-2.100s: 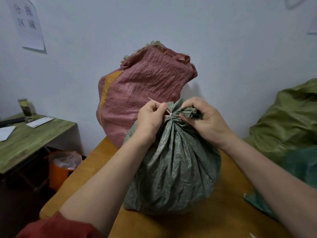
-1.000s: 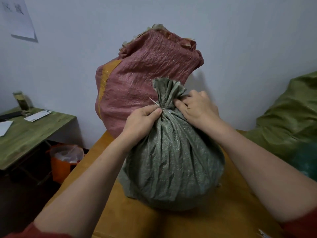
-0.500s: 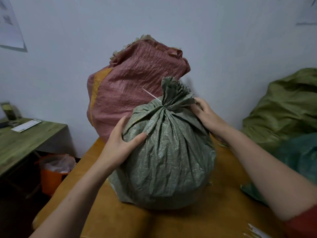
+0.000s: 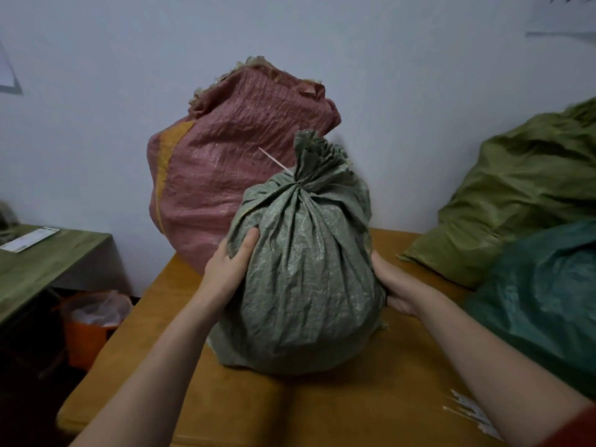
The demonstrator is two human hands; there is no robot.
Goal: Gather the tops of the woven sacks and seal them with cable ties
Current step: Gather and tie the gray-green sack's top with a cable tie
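One plump grey-green sack (image 4: 306,279), tied top.

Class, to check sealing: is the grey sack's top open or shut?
Shut: the sack is cinched at its neck, with a cable tie tail sticking out.
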